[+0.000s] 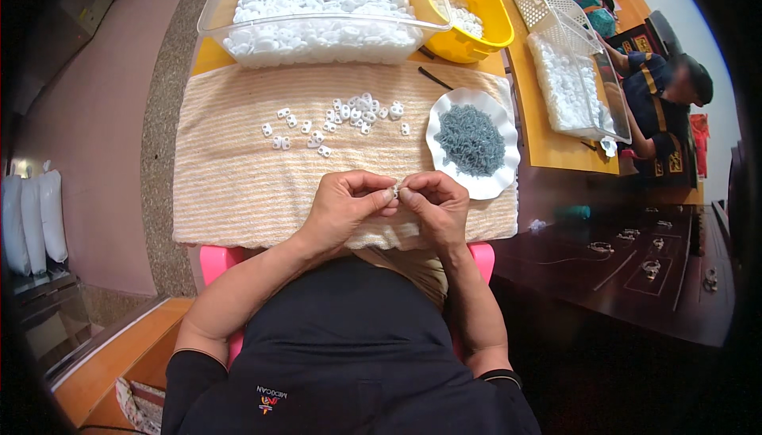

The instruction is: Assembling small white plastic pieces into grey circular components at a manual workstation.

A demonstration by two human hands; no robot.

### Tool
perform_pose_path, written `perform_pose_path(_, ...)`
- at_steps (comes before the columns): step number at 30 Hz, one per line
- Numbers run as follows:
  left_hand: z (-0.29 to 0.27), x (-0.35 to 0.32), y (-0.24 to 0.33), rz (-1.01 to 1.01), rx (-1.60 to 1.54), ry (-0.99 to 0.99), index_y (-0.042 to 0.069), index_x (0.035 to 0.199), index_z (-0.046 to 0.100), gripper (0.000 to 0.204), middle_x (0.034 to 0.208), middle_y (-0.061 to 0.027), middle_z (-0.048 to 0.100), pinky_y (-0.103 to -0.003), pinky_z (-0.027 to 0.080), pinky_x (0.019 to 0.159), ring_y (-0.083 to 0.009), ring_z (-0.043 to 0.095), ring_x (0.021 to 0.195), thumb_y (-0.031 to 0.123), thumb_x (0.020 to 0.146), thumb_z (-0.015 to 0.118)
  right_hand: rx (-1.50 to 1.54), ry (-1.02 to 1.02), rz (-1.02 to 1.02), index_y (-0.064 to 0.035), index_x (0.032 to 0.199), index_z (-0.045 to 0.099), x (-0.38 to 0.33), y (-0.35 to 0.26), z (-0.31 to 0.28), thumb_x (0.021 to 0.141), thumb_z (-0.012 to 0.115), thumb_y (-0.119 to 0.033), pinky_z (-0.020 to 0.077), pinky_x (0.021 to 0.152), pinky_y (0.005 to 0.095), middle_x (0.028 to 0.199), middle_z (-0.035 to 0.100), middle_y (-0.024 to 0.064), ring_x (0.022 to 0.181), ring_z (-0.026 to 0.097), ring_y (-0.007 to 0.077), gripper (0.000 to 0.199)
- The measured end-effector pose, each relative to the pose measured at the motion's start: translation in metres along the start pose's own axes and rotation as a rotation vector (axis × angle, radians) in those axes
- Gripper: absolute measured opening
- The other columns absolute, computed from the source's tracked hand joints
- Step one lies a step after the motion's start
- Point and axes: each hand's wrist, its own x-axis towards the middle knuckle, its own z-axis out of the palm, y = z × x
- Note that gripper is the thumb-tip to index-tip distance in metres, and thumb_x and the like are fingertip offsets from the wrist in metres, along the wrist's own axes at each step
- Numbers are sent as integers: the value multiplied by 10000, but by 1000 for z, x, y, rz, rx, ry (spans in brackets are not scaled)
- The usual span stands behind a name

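Observation:
My left hand [346, 203] and my right hand [439, 206] meet fingertip to fingertip over the near part of the striped towel [230, 189]. Both pinch a small white piece [396, 190], mostly hidden by the thumbs and fingers. Farther off on the towel lie loose white plastic pieces [355, 111], several with two dark holes. Beside my right hand stands a white plate [508, 175] with a wavy rim. It is heaped with small blue-grey translucent parts [471, 140], too fine to make out singly.
A clear bin [317, 48] full of white pieces stands at the far edge, beside a yellow basin [496, 26]. A thin black stick [434, 78] lies near the plate. At right, a co-worker [659, 98] sits by another clear bin [607, 109] and a white basket [548, 6].

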Motion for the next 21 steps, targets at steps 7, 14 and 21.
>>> perform_pose_path(7, -2, 0, -5, 38, 52, -12, -54, 1033, 641, 165, 889, -108, 684, -252, 547, 747, -134, 655, 795, 14, 883, 631, 6, -6, 30, 22, 887, 619, 1, -3, 1, 824, 679, 46, 514, 767, 252, 915, 659, 89, 827, 624, 120, 90)
perform_pose_path(14, 1, -2, -11, 104, 106, 19, -58, 1033, 642, 164, 904, -103, 684, -249, 551, 746, -131, 660, 801, 3, 882, 628, -71, 9, 73, 18, 889, 618, -2, -4, 3, 833, 678, 28, 512, 760, 251, 900, 662, 78, 811, 623, 115, 83)
perform_pose_path(21, 3, -4, -13, 152, 116, 53, -55, 1011, 662, 146, 879, -84, 694, -224, 539, 690, -102, 651, 768, -1, 879, 631, -64, 11, 101, 16, 893, 616, -2, -12, 12, 843, 672, 12, 512, 742, 242, 870, 660, 60, 788, 617, 100, 75)
